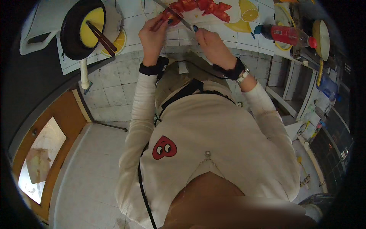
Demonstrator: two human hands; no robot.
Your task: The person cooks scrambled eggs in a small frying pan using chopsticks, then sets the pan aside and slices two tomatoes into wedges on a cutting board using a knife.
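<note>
My left hand [153, 33] presses on a piece of red tomato [170, 17] on a white cutting board [232, 13] at the top of the view. My right hand [213, 45] grips the handle of a knife [173, 12], whose blade slants up to the left across that tomato piece. Several cut tomato pieces [207, 7] lie on the board just beyond the blade. Both wrists wear black bands, and the right one also carries a watch.
A black pan [72, 36] with yellow egg and dark chopsticks [102, 38] sits at the upper left beside a white jug [42, 23]. A bottle with a red label [288, 35] lies at the right. Tiled counter front and floor fill the space below.
</note>
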